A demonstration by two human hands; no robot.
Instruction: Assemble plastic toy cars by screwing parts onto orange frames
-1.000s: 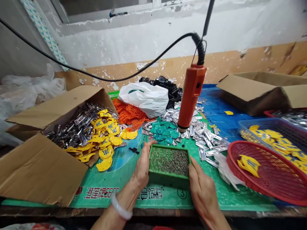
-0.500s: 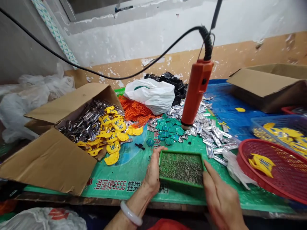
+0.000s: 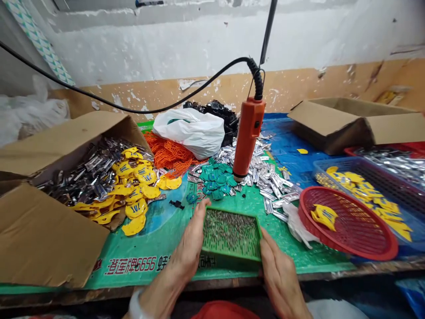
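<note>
Two hands [image 3: 190,243] [image 3: 279,267] w/ green tray [image 3: 229,260] btwn, prob. tiny screws [image 3: 228,225] inside.

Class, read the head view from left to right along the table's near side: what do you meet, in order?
Left carton → left hand → green tray → right hand → red basket.

An orange power tool [image 3: 248,137] and heaped yellow parts [image 3: 146,176] show a workshop.

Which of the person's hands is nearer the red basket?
Right. The right hand, gripping the green tray, lies left of the red basket; the left hand, on the tray's opposite side, lies farther left.
</note>
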